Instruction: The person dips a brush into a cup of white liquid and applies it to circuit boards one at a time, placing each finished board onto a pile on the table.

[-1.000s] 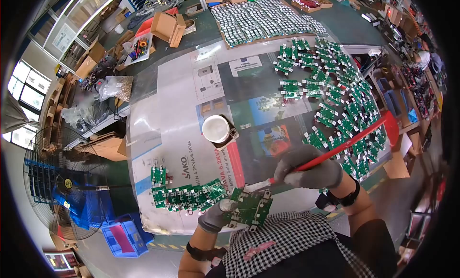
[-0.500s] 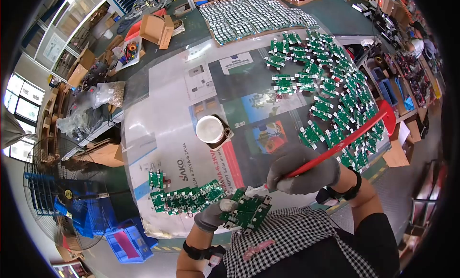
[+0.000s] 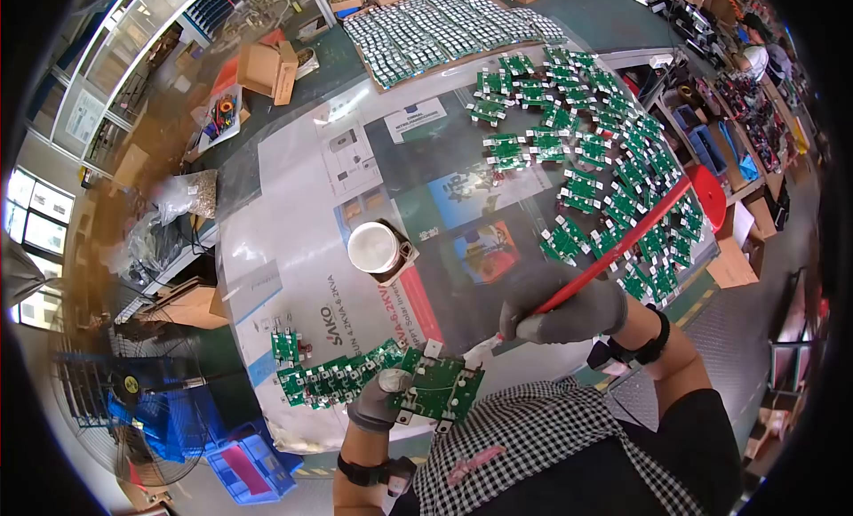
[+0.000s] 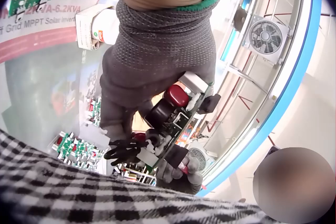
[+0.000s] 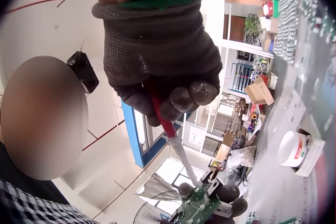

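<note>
From where I stand, the person's left grip [image 3: 378, 400], gloved, pinches a green circuit board [image 3: 435, 389] by its left edge, thumb on top, the flat side up and the bulky parts underneath. Just right of that grip, at the board's far right corner, is the pale, brush-like end of a red-handled tool [image 3: 613, 248]; I cannot quite tell whether it touches. The right grip [image 3: 569, 307], gloved too, is curled round the handle near that end. To do this well, I'd hold the board level and firm at its edge, let the tool's end work lightly, and tilt the board to meet it rather than reach. As for the surroundings, a fan [image 3: 131, 384] stands well left of the left grip, off the desk [image 3: 284, 178], and a blue crate [image 3: 275, 465] sits lower, nearer that grip. A row of circuit boards [image 3: 333, 378] lies just beside the left grip, close enough to be nudged by a careless elbow. Ahead of both grips stands a white tub [image 3: 370, 248], a likely obstacle to a forward sweep. Farther beyond are packed rows of boards [image 3: 453, 36]. Beyond the right grip, loose boards [image 3: 577, 189] crowd the desk; the long handle slants out towards them, so a wide swing might catch some.
</note>
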`<action>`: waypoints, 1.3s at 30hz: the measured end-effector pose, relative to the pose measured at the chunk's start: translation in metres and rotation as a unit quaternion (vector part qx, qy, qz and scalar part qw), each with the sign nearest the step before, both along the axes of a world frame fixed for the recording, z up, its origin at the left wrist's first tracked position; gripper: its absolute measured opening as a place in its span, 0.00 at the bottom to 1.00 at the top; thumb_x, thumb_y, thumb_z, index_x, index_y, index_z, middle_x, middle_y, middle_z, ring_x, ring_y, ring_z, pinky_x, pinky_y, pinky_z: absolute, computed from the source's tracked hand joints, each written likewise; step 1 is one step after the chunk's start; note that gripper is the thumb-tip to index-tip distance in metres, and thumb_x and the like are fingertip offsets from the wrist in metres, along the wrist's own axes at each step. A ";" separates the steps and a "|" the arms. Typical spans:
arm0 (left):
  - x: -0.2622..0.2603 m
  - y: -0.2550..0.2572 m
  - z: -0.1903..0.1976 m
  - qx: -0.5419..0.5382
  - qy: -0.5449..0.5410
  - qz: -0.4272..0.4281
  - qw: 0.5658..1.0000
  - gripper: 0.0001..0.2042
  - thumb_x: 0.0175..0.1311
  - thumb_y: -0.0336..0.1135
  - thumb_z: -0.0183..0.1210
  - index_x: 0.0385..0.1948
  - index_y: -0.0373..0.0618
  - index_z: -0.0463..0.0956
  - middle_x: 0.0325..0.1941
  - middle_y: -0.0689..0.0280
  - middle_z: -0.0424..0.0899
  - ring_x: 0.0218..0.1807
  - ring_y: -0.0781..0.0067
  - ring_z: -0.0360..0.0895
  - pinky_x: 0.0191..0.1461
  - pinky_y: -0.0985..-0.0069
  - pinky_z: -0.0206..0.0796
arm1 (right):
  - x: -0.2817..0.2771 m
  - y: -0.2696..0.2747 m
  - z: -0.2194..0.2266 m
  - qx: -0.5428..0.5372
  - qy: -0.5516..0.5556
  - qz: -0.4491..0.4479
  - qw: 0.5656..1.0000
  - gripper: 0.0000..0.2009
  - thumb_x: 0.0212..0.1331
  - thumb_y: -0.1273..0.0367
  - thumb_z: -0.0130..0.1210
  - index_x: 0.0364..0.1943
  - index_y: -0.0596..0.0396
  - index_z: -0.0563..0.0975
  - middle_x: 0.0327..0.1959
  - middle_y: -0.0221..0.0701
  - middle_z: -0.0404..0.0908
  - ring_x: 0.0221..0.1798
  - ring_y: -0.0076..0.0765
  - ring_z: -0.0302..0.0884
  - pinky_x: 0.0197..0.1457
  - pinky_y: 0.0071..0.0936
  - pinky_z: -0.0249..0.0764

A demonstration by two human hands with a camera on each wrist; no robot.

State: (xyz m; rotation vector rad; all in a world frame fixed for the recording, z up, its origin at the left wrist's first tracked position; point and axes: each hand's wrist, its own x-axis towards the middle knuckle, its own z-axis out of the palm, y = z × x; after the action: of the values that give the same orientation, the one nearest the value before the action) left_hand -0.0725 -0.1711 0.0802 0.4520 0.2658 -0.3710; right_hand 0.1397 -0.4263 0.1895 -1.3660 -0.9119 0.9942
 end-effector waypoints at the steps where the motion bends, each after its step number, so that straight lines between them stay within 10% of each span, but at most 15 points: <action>1: -0.004 0.002 -0.006 0.025 0.014 0.018 0.999 0.29 0.55 0.31 0.63 0.61 0.34 0.65 0.57 0.58 0.76 0.56 0.65 0.75 0.59 0.69 0.68 | 0.002 0.000 -0.001 -0.005 0.007 -0.002 1.000 0.05 0.50 0.76 0.53 0.30 0.60 0.80 0.25 0.32 0.80 0.29 0.25 0.77 0.33 0.24 0.73; 15: 0.010 -0.011 0.020 0.094 0.034 0.029 0.995 0.35 0.51 0.36 0.67 0.62 0.34 0.63 0.59 0.55 0.74 0.58 0.60 0.75 0.61 0.66 0.68 | 0.000 -0.004 -0.007 0.037 -0.121 -0.068 0.990 0.06 0.47 0.75 0.54 0.29 0.63 0.80 0.25 0.34 0.80 0.28 0.30 0.77 0.33 0.28 0.71; 23: 0.042 -0.034 0.048 0.055 -0.089 0.256 0.961 0.42 0.51 0.27 0.64 0.69 0.45 0.51 0.60 0.58 0.72 0.59 0.63 0.73 0.59 0.64 0.69 | -0.057 -0.009 0.006 0.031 -0.048 -0.250 0.967 0.07 0.49 0.79 0.56 0.33 0.61 0.80 0.28 0.36 0.81 0.24 0.27 0.78 0.29 0.25 0.74; 28: 0.067 -0.047 0.064 0.128 -0.134 0.314 0.931 0.50 0.40 0.24 0.66 0.71 0.56 0.48 0.64 0.61 0.67 0.63 0.59 0.69 0.67 0.60 0.63 | -0.060 0.006 0.000 0.190 -0.237 -0.187 0.934 0.08 0.45 0.80 0.48 0.29 0.58 0.78 0.21 0.33 0.80 0.19 0.33 0.77 0.24 0.29 0.74; 39: 0.074 -0.054 0.067 0.172 -0.164 0.323 0.916 0.55 0.38 0.28 0.70 0.72 0.63 0.45 0.63 0.63 0.68 0.61 0.61 0.70 0.65 0.62 0.66 | -0.061 -0.003 0.008 0.136 -0.157 -0.189 0.960 0.07 0.50 0.78 0.50 0.32 0.61 0.79 0.21 0.36 0.79 0.21 0.36 0.77 0.27 0.30 0.72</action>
State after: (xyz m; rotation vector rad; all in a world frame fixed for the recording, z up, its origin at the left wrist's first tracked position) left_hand 0.0018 -0.2248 0.1471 0.7302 0.1389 0.4084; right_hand 0.0786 -0.4293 0.1971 -1.4128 -0.9346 0.3498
